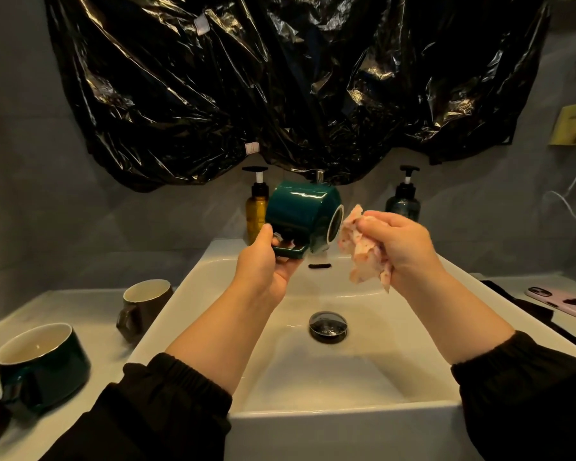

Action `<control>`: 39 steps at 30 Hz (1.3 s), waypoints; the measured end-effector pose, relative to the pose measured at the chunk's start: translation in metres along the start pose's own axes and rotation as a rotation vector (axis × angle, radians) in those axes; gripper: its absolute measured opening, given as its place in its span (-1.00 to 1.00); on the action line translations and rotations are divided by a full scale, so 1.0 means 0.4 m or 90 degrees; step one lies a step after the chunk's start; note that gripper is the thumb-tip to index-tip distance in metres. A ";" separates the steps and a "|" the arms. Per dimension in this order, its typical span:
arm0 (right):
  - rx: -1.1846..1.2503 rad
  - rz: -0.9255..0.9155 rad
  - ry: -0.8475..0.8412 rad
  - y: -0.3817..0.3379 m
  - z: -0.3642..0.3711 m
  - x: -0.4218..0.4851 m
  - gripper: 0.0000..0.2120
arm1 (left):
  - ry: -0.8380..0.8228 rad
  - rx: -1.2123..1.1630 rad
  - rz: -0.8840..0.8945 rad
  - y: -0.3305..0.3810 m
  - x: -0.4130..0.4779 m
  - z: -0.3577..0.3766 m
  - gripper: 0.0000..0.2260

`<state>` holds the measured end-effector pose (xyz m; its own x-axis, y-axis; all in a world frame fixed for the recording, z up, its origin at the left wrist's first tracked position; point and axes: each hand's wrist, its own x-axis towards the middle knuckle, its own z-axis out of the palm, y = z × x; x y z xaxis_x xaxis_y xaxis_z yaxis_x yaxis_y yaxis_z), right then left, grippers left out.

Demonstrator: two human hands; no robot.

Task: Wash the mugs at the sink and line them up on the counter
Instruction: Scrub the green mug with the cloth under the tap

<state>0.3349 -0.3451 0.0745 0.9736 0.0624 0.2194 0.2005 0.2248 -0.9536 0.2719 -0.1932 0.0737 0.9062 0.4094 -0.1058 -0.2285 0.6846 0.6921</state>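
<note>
At frame centre, above the sink (213, 284), the left hand (263, 264) grips a teal mug (296, 211) by its handle, mug on its side, its axis running left to right. The end facing right meets the right hand (403, 247), closed around a bunched cloth (363, 254) just beside it. Two other mugs stand lower left.
</note>
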 end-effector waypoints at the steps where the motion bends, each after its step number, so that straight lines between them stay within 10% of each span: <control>1: -0.012 -0.040 0.005 0.000 0.002 -0.006 -0.86 | -0.001 0.004 -0.010 -0.003 -0.002 0.001 -0.85; 9: -0.241 -0.110 -0.029 0.015 0.022 -0.027 -0.94 | -0.007 -0.012 -0.048 -0.011 0.013 -0.007 -0.88; 14: -0.151 -0.141 0.093 0.009 0.009 -0.018 -0.92 | -0.005 0.026 -0.074 -0.027 0.008 0.000 -0.88; 20: -0.255 -0.166 -0.048 0.011 0.018 -0.039 -0.96 | -0.002 0.015 -0.083 -0.016 0.020 -0.019 -0.85; 29: -0.266 -0.268 0.024 0.019 0.016 -0.033 -0.94 | -0.047 -0.001 -0.110 -0.021 0.022 -0.023 -0.75; 39: -0.211 -0.091 0.093 0.040 -0.023 0.034 -0.86 | -0.105 0.131 -0.048 0.012 0.037 -0.048 -0.82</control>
<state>0.3524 -0.3497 0.0602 0.9337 -0.0921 0.3460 0.3363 -0.1063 -0.9357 0.2776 -0.1723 0.0617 0.9676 0.2460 -0.0562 -0.0961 0.5651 0.8194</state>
